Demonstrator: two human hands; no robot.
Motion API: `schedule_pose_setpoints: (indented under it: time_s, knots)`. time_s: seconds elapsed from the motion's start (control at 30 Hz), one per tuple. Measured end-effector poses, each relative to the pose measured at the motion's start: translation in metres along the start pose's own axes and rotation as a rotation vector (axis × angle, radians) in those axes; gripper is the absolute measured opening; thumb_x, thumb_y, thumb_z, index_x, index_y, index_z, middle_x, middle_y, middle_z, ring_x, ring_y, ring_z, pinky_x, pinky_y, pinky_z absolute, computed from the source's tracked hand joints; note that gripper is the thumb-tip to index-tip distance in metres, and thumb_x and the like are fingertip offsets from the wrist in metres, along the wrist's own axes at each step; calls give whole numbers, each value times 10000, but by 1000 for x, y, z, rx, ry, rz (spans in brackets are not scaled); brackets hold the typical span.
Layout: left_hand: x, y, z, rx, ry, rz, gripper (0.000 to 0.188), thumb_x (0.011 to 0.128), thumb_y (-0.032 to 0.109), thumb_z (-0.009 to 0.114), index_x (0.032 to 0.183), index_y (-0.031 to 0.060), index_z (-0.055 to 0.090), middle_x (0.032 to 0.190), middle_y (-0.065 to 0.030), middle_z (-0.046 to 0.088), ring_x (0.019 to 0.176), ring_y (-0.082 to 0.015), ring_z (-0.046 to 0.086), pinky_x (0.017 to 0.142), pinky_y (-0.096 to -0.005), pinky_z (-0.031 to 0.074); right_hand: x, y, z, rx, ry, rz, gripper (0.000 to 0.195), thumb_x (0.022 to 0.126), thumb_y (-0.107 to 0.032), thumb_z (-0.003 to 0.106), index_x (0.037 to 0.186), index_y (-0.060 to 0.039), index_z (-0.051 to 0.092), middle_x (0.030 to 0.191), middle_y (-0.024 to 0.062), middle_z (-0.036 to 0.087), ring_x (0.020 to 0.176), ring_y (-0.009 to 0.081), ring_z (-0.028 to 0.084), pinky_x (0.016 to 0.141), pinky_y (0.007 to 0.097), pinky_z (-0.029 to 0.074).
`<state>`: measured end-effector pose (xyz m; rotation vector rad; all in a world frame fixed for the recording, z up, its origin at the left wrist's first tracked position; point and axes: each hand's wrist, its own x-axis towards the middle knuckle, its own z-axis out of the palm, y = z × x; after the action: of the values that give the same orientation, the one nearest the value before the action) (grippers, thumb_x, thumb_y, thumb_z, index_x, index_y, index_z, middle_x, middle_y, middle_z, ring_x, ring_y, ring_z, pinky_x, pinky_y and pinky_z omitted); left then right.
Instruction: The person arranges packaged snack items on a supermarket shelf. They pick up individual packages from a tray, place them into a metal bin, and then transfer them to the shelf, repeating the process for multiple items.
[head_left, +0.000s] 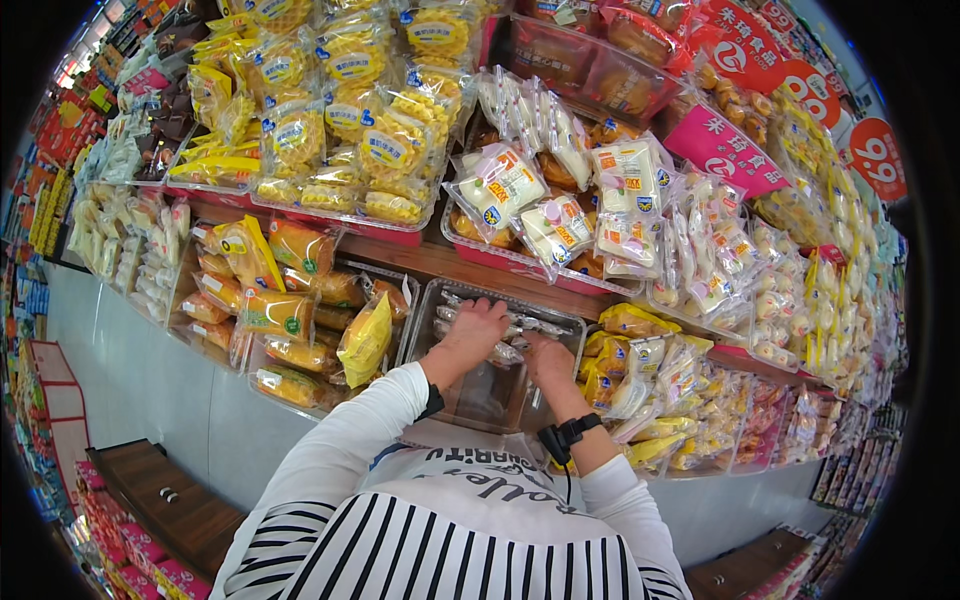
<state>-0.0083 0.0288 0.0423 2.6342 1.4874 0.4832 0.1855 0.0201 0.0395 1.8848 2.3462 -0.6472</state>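
Observation:
Before me is a clear plastic bin (480, 401) with wrapped packets (544, 324) lying in its far part. My left hand (474, 328) reaches over these packets, its fingers bent down onto them. Close beside it, my right hand (550, 363) is inside the right part of the bin, with its fingertips at the near edge of the packets. The fingers and wrappers overlap, so a firm grip cannot be made out in either hand. The bare bottom of the bin shows nearer to me.
Left of the bin stand bins of wrapped bread rolls (277, 313), one with a yellow packet (364, 341) on top. Yellow and white packets (645, 367) fill the right side. Behind a wooden ledge (397, 255) are bagged waffles (390, 146) and white sandwich packs (499, 184).

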Motion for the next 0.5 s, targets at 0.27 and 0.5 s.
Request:
schedule_pose_setpoints:
  time_s: [0.27,0.5]
  knots:
    - [10,-2,16,142,-91,133,105,770,167,631,838,122,698,862,-56,641,891,-246,617,879,-416,445,16,10,10,-385,107,-157,114,795,-93,633,858,-84,728,810,108,711,797,267,729,643,398,555]
    - [13,1,18,244,-158,221,89,780,164,625,837,137,689,859,-48,626,883,-234,624,881,-420,443,21,3,10,-453,177,-124,102,805,-104,637,853,-86,726,832,104,709,773,242,735,632,376,569]
